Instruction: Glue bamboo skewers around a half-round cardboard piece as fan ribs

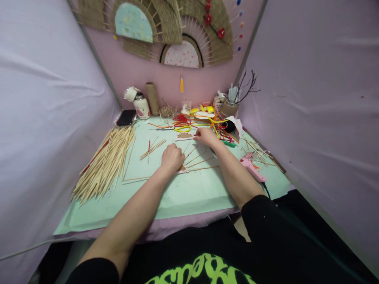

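Note:
My left hand rests as a loose fist on the pale green table cover, pressing down on the base of a small fan-shaped piece with several thin bamboo sticks spreading out to the right. My right hand is farther back, fingers pinched at the edge of a small half-round brown and white card piece. What its fingertips grip beyond that is too small to tell.
A big pile of bamboo sticks lies at the left. A pink glue gun sits right of my forearm. Coloured pipe cleaners, twine, a bottle, a phone and a cup of tools crowd the back. Woven fans hang on the wall.

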Available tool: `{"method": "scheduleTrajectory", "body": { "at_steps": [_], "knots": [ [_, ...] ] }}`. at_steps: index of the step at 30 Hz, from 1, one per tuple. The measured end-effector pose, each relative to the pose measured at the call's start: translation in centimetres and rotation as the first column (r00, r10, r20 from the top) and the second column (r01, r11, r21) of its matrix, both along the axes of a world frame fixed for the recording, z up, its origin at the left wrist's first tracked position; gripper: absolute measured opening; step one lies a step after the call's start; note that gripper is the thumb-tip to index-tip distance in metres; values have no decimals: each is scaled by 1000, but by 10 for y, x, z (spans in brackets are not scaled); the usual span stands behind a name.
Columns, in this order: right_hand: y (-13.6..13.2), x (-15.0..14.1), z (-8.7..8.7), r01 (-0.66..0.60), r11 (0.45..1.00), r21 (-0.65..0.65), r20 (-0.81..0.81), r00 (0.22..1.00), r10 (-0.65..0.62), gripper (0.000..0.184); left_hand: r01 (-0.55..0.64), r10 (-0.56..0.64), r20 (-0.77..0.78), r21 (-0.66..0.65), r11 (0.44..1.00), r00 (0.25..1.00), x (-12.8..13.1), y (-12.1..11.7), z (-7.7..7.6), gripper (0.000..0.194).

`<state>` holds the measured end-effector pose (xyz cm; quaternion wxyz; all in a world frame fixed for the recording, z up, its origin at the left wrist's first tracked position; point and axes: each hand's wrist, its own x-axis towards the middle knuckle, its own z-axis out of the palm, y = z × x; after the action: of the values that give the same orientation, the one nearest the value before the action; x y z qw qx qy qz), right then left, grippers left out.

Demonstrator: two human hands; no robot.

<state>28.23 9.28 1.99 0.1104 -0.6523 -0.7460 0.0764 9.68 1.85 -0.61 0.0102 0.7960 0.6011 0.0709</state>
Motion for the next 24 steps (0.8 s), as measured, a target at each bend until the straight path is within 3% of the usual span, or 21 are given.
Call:
{"method": "scheduleTrajectory", "body": {
  "at_steps": [5, 10, 16, 20, 24],
  "knots": [
    [-2, 1, 2, 5, 1000, -7, -3, 1000, -5, 23, 5, -5, 86, -3, 1000, 996, -5, 1, 4, 37],
    [-3, -2, 0, -21, 1000, 7, 0, 1000, 21, 23, -100, 81, 278, 54, 994, 957, -33, 7, 15, 39],
    [-2, -10, -4, -175, 984, 17, -41, 984, 175, 22, -71, 78, 344, -32, 997, 936, -56, 6, 21, 22],
    [-8, -19, -5, -438, 899, -15, -163, 888, 430, 19, 65, -24, 299, -127, 990, 954, -61, 2, 22, 22],
    [-14, -30, -7, -607, 789, -99, -252, 782, 570, 18, 217, -157, 255, -229, 949, 954, -65, -4, 23, 43]
  ]
}}
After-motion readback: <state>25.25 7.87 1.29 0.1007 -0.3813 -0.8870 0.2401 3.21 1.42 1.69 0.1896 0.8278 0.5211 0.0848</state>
